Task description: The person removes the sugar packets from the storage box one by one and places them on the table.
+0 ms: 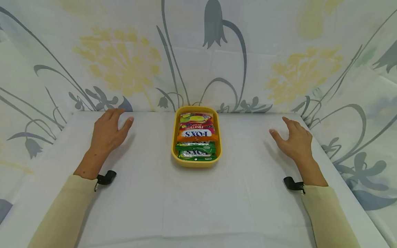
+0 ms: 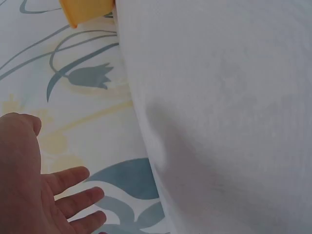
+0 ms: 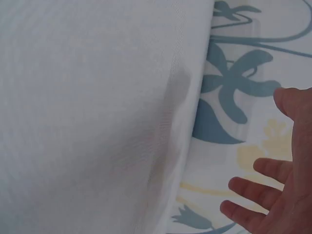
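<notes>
A yellow tray (image 1: 196, 164) stands at the back middle of the white table in the head view. In it lie several flat candy packets: an orange-and-red Fox's packet (image 1: 196, 128) on top, and green Fox's packets (image 1: 196, 155) nearer the front. To the tray's left, well apart from it, is my left hand (image 1: 108, 132), fingers relaxed and holding nothing. My right hand (image 1: 293, 139) is on the other side, also apart from the tray, with its fingers spread loosely. The left wrist view catches a corner of the yellow tray (image 2: 87, 10) at its top edge.
White cloth covers the table (image 1: 198, 203). Behind it and at both sides hangs a floral curtain (image 1: 192, 62) with grey and yellow flowers. Each wrist wears a small black camera, one on the left (image 1: 107, 177) and one on the right (image 1: 293, 183).
</notes>
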The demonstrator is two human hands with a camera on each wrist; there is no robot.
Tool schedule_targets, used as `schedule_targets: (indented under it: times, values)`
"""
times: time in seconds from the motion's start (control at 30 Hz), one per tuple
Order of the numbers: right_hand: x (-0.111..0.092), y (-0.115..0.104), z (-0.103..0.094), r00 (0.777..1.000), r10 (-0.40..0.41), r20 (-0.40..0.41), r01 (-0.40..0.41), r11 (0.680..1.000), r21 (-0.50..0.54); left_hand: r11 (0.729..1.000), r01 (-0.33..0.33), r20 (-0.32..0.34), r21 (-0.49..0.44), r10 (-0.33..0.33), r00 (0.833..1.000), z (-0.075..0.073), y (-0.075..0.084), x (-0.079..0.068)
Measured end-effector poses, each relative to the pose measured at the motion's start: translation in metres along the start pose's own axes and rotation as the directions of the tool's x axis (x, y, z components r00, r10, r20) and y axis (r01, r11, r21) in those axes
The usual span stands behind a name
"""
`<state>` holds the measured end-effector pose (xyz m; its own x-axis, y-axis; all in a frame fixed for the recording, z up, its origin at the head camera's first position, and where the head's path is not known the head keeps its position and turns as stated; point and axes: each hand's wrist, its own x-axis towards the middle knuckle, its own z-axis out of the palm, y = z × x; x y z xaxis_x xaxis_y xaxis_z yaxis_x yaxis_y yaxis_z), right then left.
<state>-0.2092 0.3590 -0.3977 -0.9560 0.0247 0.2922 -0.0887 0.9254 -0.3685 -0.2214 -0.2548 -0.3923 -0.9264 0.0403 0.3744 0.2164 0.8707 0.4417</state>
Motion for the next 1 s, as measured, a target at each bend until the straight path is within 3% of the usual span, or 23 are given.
schedule_targets:
  times: [0.6, 1.0]
  values:
    - [0.008, -0.035, 0.0, 0.984, -0.132, -0.12, 0.144, 0.985, 0.097, 0.985, 0.07, 0.114, -0.159, -0.052, 0.992, 0.004, 0.025, 0.004]
    - [0.014, -0.068, 0.007, 0.971, -0.211, -0.111, 0.226, 0.962, 0.15, 0.963, 0.081, 0.152, -0.256, -0.042, 0.987, 0.019, 0.046, 0.002]
